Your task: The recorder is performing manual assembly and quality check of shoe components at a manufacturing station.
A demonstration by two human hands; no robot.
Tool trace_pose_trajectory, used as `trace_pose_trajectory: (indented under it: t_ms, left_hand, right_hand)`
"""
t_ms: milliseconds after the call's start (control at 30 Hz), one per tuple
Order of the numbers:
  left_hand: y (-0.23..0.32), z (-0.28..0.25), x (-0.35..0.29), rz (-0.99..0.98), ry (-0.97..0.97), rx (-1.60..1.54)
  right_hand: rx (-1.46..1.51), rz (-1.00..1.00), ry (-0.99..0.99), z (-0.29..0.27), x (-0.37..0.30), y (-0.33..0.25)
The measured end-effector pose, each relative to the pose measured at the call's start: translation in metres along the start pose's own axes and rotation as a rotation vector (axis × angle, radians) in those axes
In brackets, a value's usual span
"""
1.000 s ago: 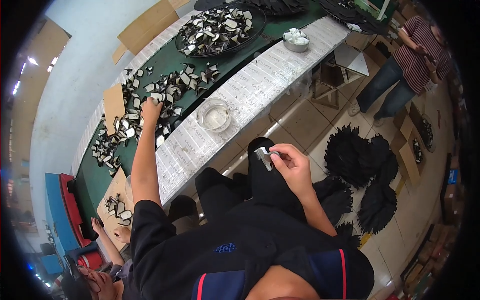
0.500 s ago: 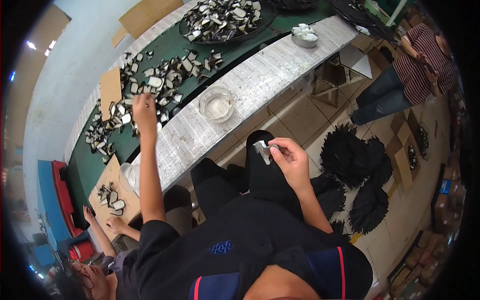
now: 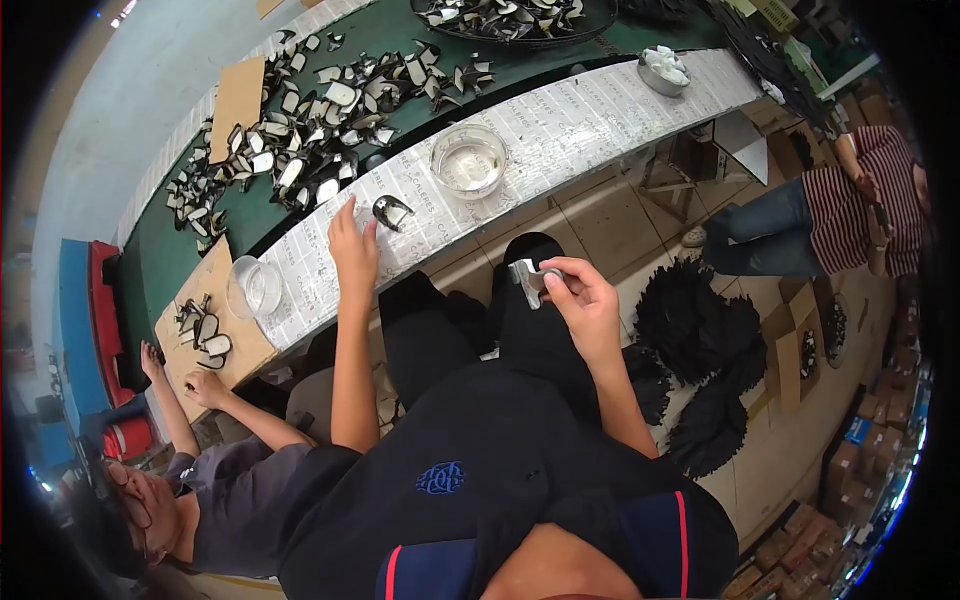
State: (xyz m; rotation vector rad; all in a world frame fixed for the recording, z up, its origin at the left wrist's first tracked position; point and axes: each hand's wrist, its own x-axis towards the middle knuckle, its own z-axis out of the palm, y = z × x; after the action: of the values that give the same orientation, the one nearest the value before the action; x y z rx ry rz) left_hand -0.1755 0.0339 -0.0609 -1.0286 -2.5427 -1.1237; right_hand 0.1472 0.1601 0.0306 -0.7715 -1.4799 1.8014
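Curved black-and-white piece (image 3: 392, 212) lies alone on the pale paper strip (image 3: 560, 130) that runs along the near edge of the desk (image 3: 145, 300). The left hand (image 3: 355, 255) is just beside it, fingers loosely spread and nothing in its grip; can't really tell if the thumb is touching the piece. The right hand (image 3: 585, 305) has a small silvery-grey metal piece (image 3: 530, 285) pinched between thumb and fingers, held out past the desk's near edge, over the black trouser leg (image 3: 540, 335).

Right of the curved piece there's a clear round bowl (image 3: 468, 188) on the same strip, and further toward the desk's right end a silver bowl (image 3: 663, 88) full of white lumps. Behind the strip, on the green part, a big scattered pile (image 3: 300, 140) of similar pieces spreads out, with a flat cardboard piece (image 3: 237, 108) at its far side. A dark round tray (image 3: 520, 40) heaped with more sits toward the far edge.

Over at the left end, a co-worker has both hands by a tan board (image 3: 240, 335) with a few more pieces on it.
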Motion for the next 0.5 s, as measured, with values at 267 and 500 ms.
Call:
trace_pose_trajectory:
  t_ms: [267,500]
  left_hand:
    - [-0.017,0.01,0.01,0.182,-0.203,0.056]
    - [0.042,-0.027,-0.052,-0.4,-0.151,-0.784]
  right_hand:
    - [-0.051,0.044,-0.081,0.012,-0.005,0.004]
    - [-0.073,0.006,-0.055,0.02,-0.005,0.008]
